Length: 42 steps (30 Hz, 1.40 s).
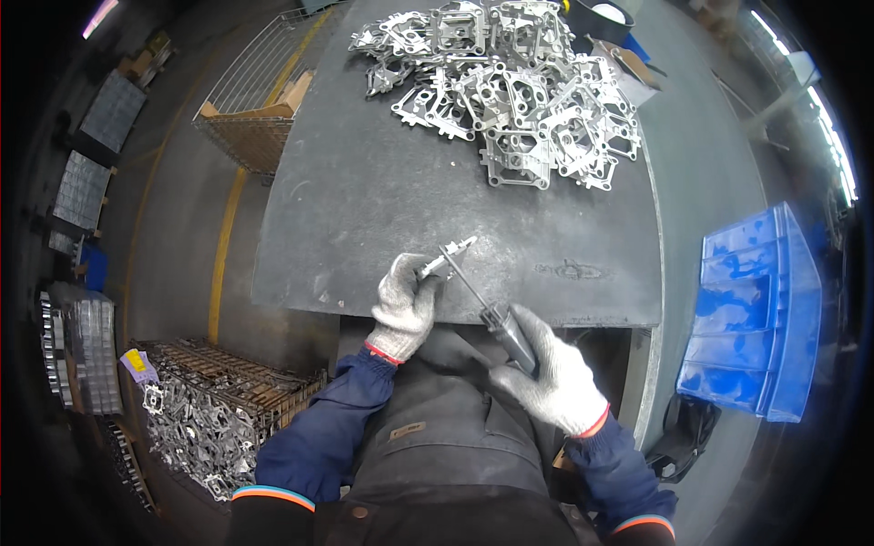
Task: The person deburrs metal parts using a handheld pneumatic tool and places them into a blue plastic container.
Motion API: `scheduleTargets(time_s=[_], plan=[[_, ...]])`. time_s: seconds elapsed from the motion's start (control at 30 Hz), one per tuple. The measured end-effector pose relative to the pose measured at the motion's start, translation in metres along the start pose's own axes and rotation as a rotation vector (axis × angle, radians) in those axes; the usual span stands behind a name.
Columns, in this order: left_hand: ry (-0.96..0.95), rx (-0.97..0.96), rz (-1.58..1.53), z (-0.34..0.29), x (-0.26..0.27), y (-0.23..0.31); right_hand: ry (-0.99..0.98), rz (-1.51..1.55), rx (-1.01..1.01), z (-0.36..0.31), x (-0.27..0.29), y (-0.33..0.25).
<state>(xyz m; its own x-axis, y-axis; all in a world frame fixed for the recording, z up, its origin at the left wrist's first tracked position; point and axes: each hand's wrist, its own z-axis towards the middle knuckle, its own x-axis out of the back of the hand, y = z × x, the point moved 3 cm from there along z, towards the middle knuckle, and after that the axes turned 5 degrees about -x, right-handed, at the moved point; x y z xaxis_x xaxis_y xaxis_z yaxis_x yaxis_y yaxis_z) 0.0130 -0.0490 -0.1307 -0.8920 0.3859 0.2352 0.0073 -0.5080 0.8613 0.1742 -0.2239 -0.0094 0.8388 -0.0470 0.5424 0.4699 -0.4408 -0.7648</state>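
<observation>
In a white knit glove, my left hand (pixel 403 309) pinches a small silvery cast metal part (pixel 460 247), tilted edge-on above the table's near edge. My gloved right hand (pixel 557 380) is wrapped round the dark handle of a slim hand tool (pixel 510 338). Its thin straight shaft reaches up and left to the metal part, where the tip seems to touch or cross it. The exact kind of tool cannot be made out. Farther back on the dark table (pixel 382 200) lies a heap of similar openwork metal castings (pixel 519 100).
A blue plastic bin (pixel 746 314) stands to the right. At lower left, a wire crate (pixel 218 378) holds many castings (pixel 196 432). Another wire basket (pixel 246 136) with cardboard stands beyond the table's left edge. A dark round container (pixel 596 20) sits at the far right.
</observation>
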Motion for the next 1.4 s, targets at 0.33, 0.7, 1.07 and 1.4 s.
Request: scheduleTargets(time_s=[0.33, 0.7, 1.07, 1.4], plan=[[0.064, 0.017, 0.029, 0.006, -0.007, -0.011, 0.108, -0.127, 0.216, -0.01, 0.002, -0.016], [0.002, -0.028, 0.182, -0.003, -0.006, -0.021, 0.154, -0.206, 0.26, -0.006, 0.005, -0.014], [-0.008, -0.039, 0.219, -0.004, -0.004, -0.021, 0.125, -0.213, 0.236, -0.009, 0.01, -0.023], [0.031, 0.04, 0.124, -0.001, -0.002, -0.005, 0.083, -0.204, 0.196, -0.01, 0.008, -0.023]])
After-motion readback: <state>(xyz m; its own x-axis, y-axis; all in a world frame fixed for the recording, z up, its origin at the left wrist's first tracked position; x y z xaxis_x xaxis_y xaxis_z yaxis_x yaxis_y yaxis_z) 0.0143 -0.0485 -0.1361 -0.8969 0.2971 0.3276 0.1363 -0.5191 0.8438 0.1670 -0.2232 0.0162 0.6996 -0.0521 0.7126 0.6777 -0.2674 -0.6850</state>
